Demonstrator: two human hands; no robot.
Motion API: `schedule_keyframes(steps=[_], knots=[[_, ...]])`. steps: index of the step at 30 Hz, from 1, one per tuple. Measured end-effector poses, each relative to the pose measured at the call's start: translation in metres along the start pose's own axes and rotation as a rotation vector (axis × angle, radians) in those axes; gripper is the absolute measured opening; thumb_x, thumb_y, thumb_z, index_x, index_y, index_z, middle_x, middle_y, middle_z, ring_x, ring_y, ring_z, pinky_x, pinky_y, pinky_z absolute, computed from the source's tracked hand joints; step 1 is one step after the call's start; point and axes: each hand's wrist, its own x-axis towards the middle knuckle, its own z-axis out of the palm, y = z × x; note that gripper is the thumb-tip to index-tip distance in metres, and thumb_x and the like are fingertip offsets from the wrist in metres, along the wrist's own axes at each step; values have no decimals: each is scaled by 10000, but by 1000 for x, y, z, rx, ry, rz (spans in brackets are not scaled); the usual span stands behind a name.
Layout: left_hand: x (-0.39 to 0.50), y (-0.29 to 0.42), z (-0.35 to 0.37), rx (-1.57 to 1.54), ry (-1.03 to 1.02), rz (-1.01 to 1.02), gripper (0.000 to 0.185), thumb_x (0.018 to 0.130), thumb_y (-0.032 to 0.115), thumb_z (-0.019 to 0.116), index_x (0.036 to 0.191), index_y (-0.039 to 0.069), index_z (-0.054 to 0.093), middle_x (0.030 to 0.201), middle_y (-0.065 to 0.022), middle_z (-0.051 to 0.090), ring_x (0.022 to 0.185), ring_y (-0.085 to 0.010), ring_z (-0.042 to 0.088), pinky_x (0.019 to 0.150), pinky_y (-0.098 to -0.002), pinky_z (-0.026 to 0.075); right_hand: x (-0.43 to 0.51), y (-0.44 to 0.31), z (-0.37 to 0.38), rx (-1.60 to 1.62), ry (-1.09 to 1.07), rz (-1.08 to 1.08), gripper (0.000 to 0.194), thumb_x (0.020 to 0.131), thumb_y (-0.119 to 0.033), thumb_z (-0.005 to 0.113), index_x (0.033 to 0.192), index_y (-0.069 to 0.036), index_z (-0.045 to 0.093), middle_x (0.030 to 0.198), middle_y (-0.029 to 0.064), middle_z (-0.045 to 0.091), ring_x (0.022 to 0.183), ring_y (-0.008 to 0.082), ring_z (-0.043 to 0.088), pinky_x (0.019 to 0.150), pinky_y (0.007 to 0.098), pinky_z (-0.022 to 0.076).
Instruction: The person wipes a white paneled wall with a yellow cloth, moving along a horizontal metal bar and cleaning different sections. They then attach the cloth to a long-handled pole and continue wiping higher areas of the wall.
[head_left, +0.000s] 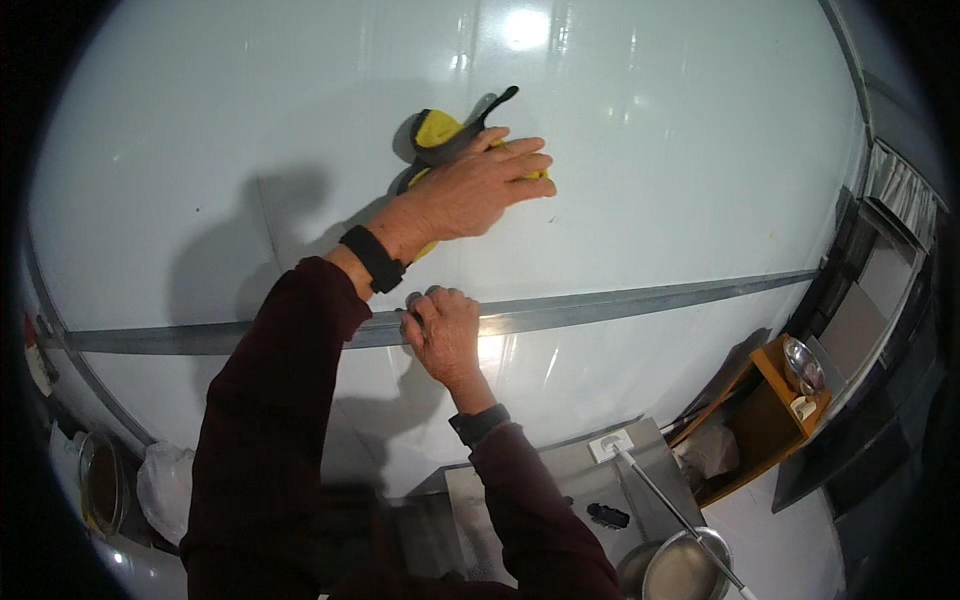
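Note:
My left hand presses a yellow and dark grey cloth against the glossy white wall panel. Its fingers point right, over part of the cloth. A dark loop or strap of the cloth sticks up above the fingers, and a yellow edge shows below the wrist. Lower down, my right hand rests on the metal rail that crosses the wall, with its fingers curled over the rail. Both wrists wear dark bands. The palm sides of both hands are hidden.
Below on the right, a long-handled white tool leans across a metal pot beside a metal surface. An orange-brown wooden cabinet holds a metal bowl on top. A plastic bag and a round container stand lower left.

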Motion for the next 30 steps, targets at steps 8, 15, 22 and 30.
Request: schedule_keyframes(steps=[8,15,22,30], knots=[[84,-67,-48,389,565,-51,380,747,-1,670,1113,99,675,1189,-107,639,1089,-315,592,976,-447,456,0,1,-2,3,-2,11,169,831,-231,702,945,-129,629,916,47,530,866,264,501,755,416,362],[147,-59,-21,317,681,-103,90,841,82,588,896,83,660,1021,-67,657,978,-306,568,843,-454,459,-1,4,-9,56,7,-21,202,792,-147,732,942,-88,610,901,65,522,858,256,504,764,390,366],[74,20,68,212,313,1,347,804,25,673,1139,118,691,1273,-52,610,1218,-243,516,1002,-401,400,-9,17,1,54,40,-52,167,707,-124,734,845,-71,657,905,70,572,903,258,528,792,403,368],[42,48,80,-2,201,28,359,766,2,668,1114,88,679,1242,-60,588,1209,-256,506,995,-414,392,-22,29,-4,144,-138,-11,255,759,-150,703,990,-41,702,1031,119,624,1008,300,551,943,441,384]])
